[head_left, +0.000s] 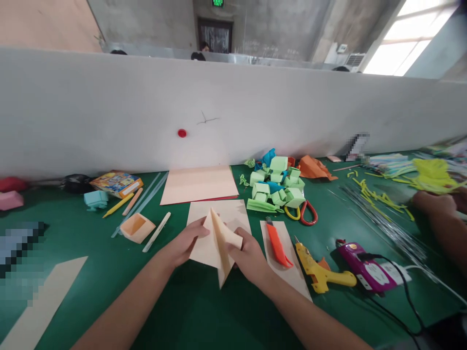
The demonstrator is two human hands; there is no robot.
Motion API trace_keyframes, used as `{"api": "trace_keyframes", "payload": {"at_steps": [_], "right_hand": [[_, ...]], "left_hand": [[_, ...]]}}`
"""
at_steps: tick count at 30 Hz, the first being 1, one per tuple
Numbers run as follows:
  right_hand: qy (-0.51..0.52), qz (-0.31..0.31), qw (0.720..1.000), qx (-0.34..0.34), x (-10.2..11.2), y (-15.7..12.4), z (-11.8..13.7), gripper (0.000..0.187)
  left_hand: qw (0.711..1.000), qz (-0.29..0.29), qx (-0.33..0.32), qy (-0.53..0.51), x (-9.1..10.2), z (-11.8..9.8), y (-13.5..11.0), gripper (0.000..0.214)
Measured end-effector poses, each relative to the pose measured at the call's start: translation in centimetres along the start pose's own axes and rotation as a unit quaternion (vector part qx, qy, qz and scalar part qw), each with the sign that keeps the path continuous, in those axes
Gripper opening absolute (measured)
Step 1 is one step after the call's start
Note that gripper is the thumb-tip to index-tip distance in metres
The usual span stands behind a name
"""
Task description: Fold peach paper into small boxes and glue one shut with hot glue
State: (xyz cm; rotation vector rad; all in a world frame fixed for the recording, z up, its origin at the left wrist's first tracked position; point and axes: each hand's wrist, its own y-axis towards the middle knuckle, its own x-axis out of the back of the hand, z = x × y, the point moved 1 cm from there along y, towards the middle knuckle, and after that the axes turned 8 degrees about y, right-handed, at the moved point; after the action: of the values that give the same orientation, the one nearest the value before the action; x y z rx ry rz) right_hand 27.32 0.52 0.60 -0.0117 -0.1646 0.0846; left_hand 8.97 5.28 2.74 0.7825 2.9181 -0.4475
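Note:
Between my two hands is a folded sheet of pale peach paper (205,247), with a crease standing up and a pointed flap hanging toward me. My left hand (190,239) pinches its left side, thumb on top. My right hand (247,253) grips the right flap between thumb and fingers; some fingertips are hidden behind the paper. Just beyond, partly covered, lies another pale sheet (239,210) on the green table. To the right an orange utility knife (278,243) rests on a strip of peach paper (297,279).
Nearby right are a yellow glue gun (323,270), a purple power strip (365,267) with cables, scissors (309,214) and green folded paper pieces (277,182). A folded peach paper box (137,227) stands left. A white partition (146,112) rises behind; another person's hands (436,204) are far right.

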Motion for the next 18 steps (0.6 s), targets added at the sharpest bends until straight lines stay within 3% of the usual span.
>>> {"api": "trace_keyframes", "payload": {"at_steps": [4,7,11,14,18], "right_hand": [[0.085,0.011,0.995,-0.044,0.9,0.4,-0.2,0.024],[0.080,0.009,0.995,-0.054,1.5,0.8,-0.4,0.031],[0.032,0.009,0.998,-0.045,2.3,1.2,-0.2,0.031],[-0.034,0.004,0.999,-0.004,3.0,1.3,0.5,0.023],[-0.132,-0.038,0.990,0.035,3.8,1.5,0.9,0.028]], "left_hand": [[0.997,0.017,0.030,0.075,2.1,0.0,-0.5,0.053],[0.988,0.028,0.045,0.143,3.7,-0.4,-0.7,0.041],[0.970,0.023,0.034,0.238,5.2,-0.8,-0.5,0.034],[0.951,0.030,0.015,0.309,5.2,-0.9,-0.3,0.030],[0.912,0.005,-0.038,0.409,5.0,-1.0,-0.2,0.030]]}}
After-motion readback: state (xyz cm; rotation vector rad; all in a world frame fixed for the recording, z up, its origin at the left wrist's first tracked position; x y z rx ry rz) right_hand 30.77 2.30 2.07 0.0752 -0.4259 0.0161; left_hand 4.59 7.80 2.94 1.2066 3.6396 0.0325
